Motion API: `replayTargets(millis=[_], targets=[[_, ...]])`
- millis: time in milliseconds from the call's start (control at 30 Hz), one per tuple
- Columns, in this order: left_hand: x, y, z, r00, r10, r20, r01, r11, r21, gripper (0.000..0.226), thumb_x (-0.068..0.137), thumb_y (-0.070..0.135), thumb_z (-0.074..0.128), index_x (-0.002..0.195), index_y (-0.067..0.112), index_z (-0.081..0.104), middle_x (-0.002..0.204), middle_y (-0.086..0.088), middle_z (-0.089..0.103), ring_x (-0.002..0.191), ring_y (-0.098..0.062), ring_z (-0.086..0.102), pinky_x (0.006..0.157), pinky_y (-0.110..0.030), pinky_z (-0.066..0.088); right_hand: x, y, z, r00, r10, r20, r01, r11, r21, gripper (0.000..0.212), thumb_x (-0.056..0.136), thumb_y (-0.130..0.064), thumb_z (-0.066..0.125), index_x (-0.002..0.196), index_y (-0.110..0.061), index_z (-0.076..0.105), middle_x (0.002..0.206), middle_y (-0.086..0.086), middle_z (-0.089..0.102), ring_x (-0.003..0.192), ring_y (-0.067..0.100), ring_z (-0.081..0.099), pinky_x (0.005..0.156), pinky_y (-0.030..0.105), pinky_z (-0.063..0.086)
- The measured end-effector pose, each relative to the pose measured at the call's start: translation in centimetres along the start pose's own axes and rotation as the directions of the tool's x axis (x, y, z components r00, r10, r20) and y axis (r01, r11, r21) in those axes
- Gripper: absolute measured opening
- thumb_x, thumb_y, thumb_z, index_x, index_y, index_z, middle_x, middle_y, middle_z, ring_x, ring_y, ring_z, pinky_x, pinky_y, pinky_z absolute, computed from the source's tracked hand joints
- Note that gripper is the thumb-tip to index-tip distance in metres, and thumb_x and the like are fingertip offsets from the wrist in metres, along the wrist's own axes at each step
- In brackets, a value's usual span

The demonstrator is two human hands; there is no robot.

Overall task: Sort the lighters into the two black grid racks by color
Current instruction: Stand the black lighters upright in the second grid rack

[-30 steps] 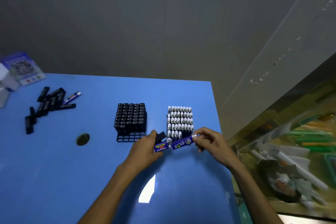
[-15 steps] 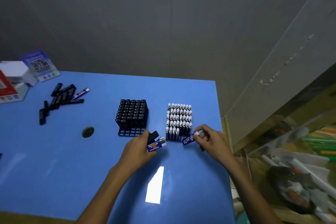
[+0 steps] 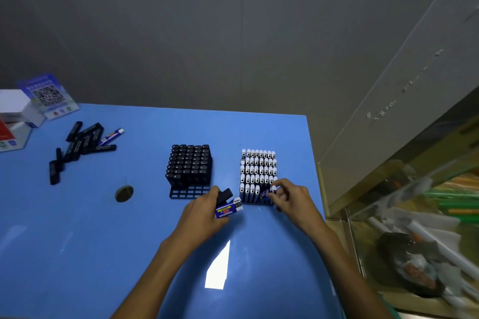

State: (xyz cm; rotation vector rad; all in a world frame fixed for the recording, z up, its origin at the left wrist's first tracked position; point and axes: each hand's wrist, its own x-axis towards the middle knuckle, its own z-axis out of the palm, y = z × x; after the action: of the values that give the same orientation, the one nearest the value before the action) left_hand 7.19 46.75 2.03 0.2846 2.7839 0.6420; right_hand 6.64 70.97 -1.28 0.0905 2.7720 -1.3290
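Sorting lighters at a blue desk (image 3: pixel 77 228): the left hand (image 3: pixel 201 216) grips a black and a blue lighter (image 3: pixel 228 211), while the right hand (image 3: pixel 290 202) pinches a tilted white-capped lighter (image 3: pixel 267 192) at the right rack (image 3: pixel 256 201)'s near, unfilled row.

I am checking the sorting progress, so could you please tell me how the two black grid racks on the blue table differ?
The left black grid rack holds all-black lighters; the right black grid rack holds blue lighters with white caps. The left rack's near rows stand empty, while the right rack has open slots only in its nearest row. The right hand reaches the right rack with a lighter; the left hand is beside the left rack. Both racks stand on the table.
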Motion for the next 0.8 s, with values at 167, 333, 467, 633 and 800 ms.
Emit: replayTargets(millis=[167,333,467,633,800], targets=[[0.5,-0.2,0.0,1.000,0.022,0.001,-0.021,0.999,-0.023,0.030,0.080,0.026,0.064,0.092,0.021,0.036,0.083,0.003,0.055,0.076,-0.023,0.056,0.061,-0.032,0.040,0.1,0.1,0.9,0.999,-0.001,0.039,0.003,0.999,-0.041,0.016,0.089,-0.019,0.068,0.104,-0.016,0.063,0.066,-0.004,0.059,0.060,0.015,0.060,0.066,0.029,0.051],[0.9,-0.1,-0.2,0.999,0.041,-0.003,-0.041,0.999,-0.012,0.031,0.080,0.025,0.064,0.090,0.020,0.035,0.081,0.004,0.052,0.070,-0.020,0.050,0.056,-0.030,0.033,-0.2,-0.2,1.3,0.999,-0.044,0.022,0.045,0.999,-0.018,0.022,0.088,-0.018,0.069,0.109,-0.021,0.061,0.074,-0.004,0.062,0.062,0.012,0.059,0.066,0.025,0.051],[1.1,-0.2,-0.3,0.999,0.044,0.002,-0.044,0.999,-0.013,0.031,0.080,0.026,0.063,0.089,0.021,0.034,0.080,0.004,0.051,0.069,-0.020,0.049,0.056,-0.030,0.031,-0.4,-0.4,1.2,0.995,-0.089,0.033,0.089,0.996,0.004,0.022,0.088,-0.016,0.069,0.109,-0.022,0.064,0.075,-0.007,0.064,0.064,0.013,0.060,0.065,0.018,0.049],[1.2,-0.6,-0.2,0.999,0.049,0.007,-0.049,0.999,-0.020,0.032,0.080,0.026,0.063,0.089,0.022,0.033,0.080,0.005,0.051,0.069,-0.019,0.048,0.056,-0.030,0.031,-0.4,-0.4,1.3,0.985,-0.174,-0.014,0.173,0.983,-0.067,0.023,0.087,-0.017,0.071,0.109,-0.018,0.069,0.081,-0.011,0.065,0.069,0.004,0.059,0.070,0.013,0.047],[1.3,-0.7,-0.3,0.999,0.045,0.000,-0.045,0.999,-0.015,0.030,0.080,0.027,0.062,0.090,0.020,0.034,0.081,0.005,0.051,0.070,-0.021,0.046,0.058,-0.031,0.032,-0.1,0.2,1.7,0.962,-0.267,-0.055,0.255,0.953,-0.161,0.017,0.085,-0.015,0.073,0.101,-0.013,0.069,0.094,-0.006,0.065,0.082,0.001,0.055,0.074,0.017,0.048]])
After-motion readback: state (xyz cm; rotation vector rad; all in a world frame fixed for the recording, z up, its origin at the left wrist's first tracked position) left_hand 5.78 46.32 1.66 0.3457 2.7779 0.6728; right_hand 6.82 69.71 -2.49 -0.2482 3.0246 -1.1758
